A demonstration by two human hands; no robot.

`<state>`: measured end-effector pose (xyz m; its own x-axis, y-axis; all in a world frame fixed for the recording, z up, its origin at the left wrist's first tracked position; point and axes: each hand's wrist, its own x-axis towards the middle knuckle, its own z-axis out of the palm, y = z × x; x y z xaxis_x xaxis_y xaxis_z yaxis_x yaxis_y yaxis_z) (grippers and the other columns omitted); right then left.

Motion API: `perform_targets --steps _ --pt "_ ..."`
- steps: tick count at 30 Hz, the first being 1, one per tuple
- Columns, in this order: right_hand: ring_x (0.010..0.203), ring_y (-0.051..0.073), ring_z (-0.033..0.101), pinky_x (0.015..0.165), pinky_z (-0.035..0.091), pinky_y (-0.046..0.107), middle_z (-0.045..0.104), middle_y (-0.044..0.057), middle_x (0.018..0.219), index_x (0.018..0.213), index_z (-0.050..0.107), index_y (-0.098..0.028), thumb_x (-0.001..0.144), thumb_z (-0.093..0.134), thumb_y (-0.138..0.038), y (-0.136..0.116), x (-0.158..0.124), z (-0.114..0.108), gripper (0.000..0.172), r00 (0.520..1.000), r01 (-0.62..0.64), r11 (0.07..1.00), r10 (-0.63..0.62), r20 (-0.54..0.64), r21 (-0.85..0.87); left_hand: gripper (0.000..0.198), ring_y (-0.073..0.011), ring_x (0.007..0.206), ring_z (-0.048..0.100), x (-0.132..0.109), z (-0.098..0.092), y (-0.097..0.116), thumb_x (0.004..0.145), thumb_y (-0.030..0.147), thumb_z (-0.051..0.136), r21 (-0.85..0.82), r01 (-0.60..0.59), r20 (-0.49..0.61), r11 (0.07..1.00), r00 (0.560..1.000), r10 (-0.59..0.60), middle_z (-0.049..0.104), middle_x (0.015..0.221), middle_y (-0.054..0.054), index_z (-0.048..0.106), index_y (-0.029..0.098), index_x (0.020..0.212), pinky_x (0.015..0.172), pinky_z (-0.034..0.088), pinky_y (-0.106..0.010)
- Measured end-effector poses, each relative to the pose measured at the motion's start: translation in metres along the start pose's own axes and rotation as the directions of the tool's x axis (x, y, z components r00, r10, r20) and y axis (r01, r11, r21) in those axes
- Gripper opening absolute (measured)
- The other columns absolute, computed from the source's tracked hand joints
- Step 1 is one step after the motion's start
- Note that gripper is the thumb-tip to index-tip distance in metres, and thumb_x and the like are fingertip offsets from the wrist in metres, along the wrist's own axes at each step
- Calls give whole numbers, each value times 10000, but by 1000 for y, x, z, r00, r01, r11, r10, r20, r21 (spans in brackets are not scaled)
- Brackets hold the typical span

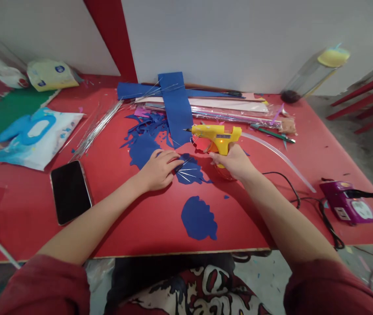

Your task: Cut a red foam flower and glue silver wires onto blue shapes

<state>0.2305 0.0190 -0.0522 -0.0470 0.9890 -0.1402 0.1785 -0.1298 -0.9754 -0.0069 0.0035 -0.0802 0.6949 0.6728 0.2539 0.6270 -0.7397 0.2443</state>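
Observation:
My right hand [235, 162] grips a yellow glue gun [217, 134] by its handle, nozzle pointing left above the red table [134, 218]. My left hand [160, 168] lies on the table with its fingers pressed down on thin silver wires [186, 173] that fan out over a blue paper cut-out [193, 173]. Another blue cloud-shaped cut-out [199, 217] lies nearer to me. Blue paper scraps [147, 131] and a blue paper strip [176, 105] lie behind my hands.
A black phone [70, 191] lies at left beside a bundle of silver wires [97, 127]. Paper sheets and packets sit at far left. A purple power strip [348, 205] with black cables is at right. A clear glue stick [281, 157] and wrapped sheets [212, 107] lie behind.

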Motion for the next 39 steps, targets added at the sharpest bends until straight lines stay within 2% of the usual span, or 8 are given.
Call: perform_targets --steps 3,7,17,24,30,34,36,39 --pt "460 62 461 660 541 322 514 -82 535 733 558 -192 512 783 -319 -4 -6 8 340 986 -35 972 -4 166 231 491 -271 1170 463 0 8 -2 727 152 409 -6 24 52 1000 998 -23 546 1226 -146 533 149 1201 958 281 -466" --pt "416 31 392 660 536 306 468 -109 484 714 548 -183 507 798 -357 -5 -8 18 368 962 -86 948 -2 273 307 524 -269 1169 462 -2 12 -3 725 158 396 -3 28 63 1000 998 -28 535 1231 -153 513 154 1235 958 277 -470" --pt "432 45 405 479 448 228 491 -84 503 693 571 -183 491 804 -375 3 -5 22 363 953 -70 961 -14 302 267 557 -285 1199 420 1 9 -1 744 196 405 10 50 129 999 990 -51 491 1257 -147 465 196 1298 975 249 -488" --pt "438 36 400 489 432 227 584 -55 623 794 581 -181 498 795 -389 8 -4 22 421 957 -75 960 -6 291 268 543 -278 1190 422 1 11 -2 743 188 403 29 35 113 999 993 -39 501 1236 -147 480 186 1281 968 256 -478" --pt "434 45 386 459 391 216 509 -73 528 729 579 -182 514 786 -387 10 -4 21 362 957 -68 975 4 291 210 540 -274 1179 433 1 12 -3 737 179 401 11 30 93 999 995 -31 504 1236 -150 484 163 1270 971 265 -465" --pt "437 45 377 495 421 232 516 -69 550 734 579 -188 519 779 -405 8 -4 22 366 955 -58 976 -6 297 209 546 -258 1172 441 0 12 -5 724 147 389 -66 45 65 997 997 -41 512 1224 -143 473 155 1264 955 302 -443" --pt "436 44 374 522 442 246 528 -63 566 727 583 -187 522 773 -422 8 -4 22 366 953 -52 974 -17 303 219 477 -240 1144 460 -1 11 -7 728 134 380 -107 69 4 992 998 -69 534 1186 -128 525 162 1182 946 326 -423" --pt "445 56 390 538 454 252 519 -65 546 738 592 -194 523 769 -438 10 -4 22 370 955 -44 973 -26 297 228 283 -238 1104 471 -3 11 -7 741 130 387 -110 135 -121 985 982 -148 559 1120 -108 607 177 911 936 345 -417"
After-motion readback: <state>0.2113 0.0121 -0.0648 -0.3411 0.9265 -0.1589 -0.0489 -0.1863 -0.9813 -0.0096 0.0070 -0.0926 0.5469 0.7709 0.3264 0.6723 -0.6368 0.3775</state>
